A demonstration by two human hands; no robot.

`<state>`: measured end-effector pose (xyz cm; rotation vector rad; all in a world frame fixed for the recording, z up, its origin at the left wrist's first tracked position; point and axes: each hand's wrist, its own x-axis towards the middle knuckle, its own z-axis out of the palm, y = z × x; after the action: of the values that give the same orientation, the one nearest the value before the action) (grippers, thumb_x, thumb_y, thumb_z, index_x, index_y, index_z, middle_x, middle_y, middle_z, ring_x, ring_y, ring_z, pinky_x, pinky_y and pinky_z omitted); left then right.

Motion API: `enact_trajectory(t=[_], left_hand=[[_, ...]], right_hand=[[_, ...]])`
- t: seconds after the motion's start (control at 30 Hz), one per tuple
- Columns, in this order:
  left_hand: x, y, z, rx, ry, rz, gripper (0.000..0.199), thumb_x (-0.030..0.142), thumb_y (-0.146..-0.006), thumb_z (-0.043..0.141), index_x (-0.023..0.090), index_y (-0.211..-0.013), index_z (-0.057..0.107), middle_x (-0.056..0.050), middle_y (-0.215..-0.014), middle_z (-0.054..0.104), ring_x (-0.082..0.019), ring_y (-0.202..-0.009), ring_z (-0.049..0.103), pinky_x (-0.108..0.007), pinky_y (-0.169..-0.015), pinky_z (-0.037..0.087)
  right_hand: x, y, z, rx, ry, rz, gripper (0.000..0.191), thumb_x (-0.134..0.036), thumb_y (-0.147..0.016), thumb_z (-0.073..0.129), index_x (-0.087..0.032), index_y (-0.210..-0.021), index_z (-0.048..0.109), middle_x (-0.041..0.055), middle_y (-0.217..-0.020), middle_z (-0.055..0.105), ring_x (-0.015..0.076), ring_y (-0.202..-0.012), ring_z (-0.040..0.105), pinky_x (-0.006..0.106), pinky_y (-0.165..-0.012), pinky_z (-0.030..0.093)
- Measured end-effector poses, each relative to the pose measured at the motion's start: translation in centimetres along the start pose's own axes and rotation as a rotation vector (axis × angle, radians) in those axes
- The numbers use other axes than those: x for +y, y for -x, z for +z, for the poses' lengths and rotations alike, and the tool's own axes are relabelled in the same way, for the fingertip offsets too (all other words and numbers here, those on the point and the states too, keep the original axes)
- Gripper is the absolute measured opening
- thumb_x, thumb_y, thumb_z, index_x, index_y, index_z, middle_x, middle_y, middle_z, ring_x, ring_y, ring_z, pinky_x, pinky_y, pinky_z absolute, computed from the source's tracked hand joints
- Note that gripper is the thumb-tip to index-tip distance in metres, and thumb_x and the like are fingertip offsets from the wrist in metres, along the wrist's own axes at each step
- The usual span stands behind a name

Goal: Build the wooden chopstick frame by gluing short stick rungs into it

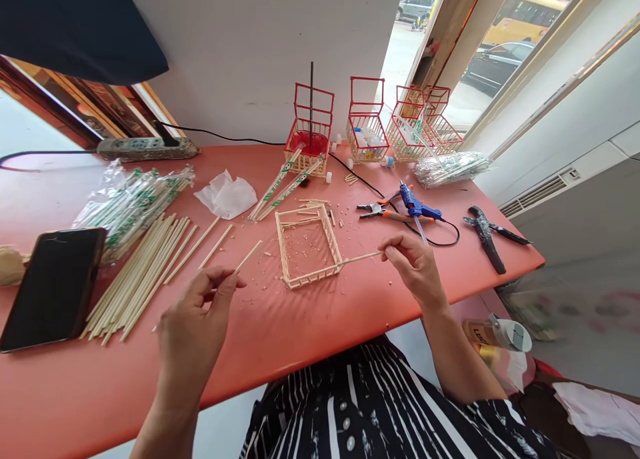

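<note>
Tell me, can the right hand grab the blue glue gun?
Probably yes: the glue gun lies near the right hand, and nothing blocks the way. The hand may need to drop its stick first.

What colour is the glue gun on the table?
The glue gun is blue; the head view shows it best.

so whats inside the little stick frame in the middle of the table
Inside the stick frame are pale crumbs on the red tabletop, plus thin stick pieces near its far side. Anything directly under its rails is covered.
</note>
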<state>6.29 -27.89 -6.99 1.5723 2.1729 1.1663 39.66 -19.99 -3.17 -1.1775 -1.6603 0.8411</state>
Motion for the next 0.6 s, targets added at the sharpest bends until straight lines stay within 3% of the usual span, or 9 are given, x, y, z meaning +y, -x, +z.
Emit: enact_trajectory(t=[0.07, 0.17, 0.3, 0.47, 0.6], left_hand=[[-1.5, -0.3, -0.1, -0.007, -0.117, 0.030, 0.018, 0.043, -0.094, 0.065, 0.027, -0.089, 0.072, 0.001, -0.087, 0.077, -0.019, -0.069, 0.064, -0.032, -0.067, 0.044], [-3.2, -0.6, 0.3, -0.032, -0.195, 0.141, 0.015, 0.039, -0.094, 0.065, 0.027, -0.088, 0.072, -0.002, -0.093, 0.075, -0.023, -0.082, 0.061, -0.034, -0.074, 0.043], [-3.9, -0.7, 1.1, -0.030, -0.213, 0.190, 0.018, 0.042, -0.095, 0.064, 0.028, -0.092, 0.075, -0.004, -0.094, 0.074, -0.029, -0.094, 0.063, -0.038, -0.083, 0.046], [-1.8, 0.5, 1.0, 0.070, -0.145, 0.165, 0.022, 0.044, -0.095, 0.064, 0.028, -0.101, 0.078, -0.005, -0.103, 0.078, -0.031, -0.102, 0.067, -0.043, -0.093, 0.051], [1.1, 2.4, 1.3, 0.041, 0.091, 0.082, 0.025, 0.047, -0.095, 0.069, 0.028, -0.106, 0.081, -0.002, -0.101, 0.079, -0.022, -0.089, 0.072, -0.036, -0.089, 0.055]], right_hand=[[1.0, 0.4, -0.8, -0.076, 0.072, 0.043, 0.015, -0.023, -0.092, 0.059, -0.019, -0.085, 0.072, 0.0000, -0.074, 0.071, 0.0144, -0.070, 0.066, 0.026, -0.067, 0.052], [2.4, 1.1, -1.0, -0.186, 0.211, 0.073, 0.017, -0.018, -0.089, 0.057, -0.019, -0.086, 0.073, -0.0018, -0.071, 0.069, 0.0129, -0.065, 0.062, 0.025, -0.062, 0.047], [3.6, 1.4, -0.1, -0.220, 0.397, -0.062, 0.017, -0.012, -0.091, 0.060, -0.021, -0.089, 0.074, 0.0008, -0.083, 0.075, 0.0145, -0.072, 0.063, 0.027, -0.071, 0.050], [3.8, 1.5, 0.4, -0.196, 0.406, -0.173, 0.020, -0.016, -0.100, 0.063, -0.024, -0.105, 0.081, 0.0068, -0.109, 0.076, 0.0191, -0.099, 0.071, 0.031, -0.088, 0.056], [2.9, 2.0, 1.6, -0.134, 0.268, -0.204, 0.023, -0.023, -0.104, 0.063, -0.027, -0.117, 0.082, 0.0055, -0.104, 0.077, 0.0169, -0.093, 0.074, 0.028, -0.083, 0.057]])
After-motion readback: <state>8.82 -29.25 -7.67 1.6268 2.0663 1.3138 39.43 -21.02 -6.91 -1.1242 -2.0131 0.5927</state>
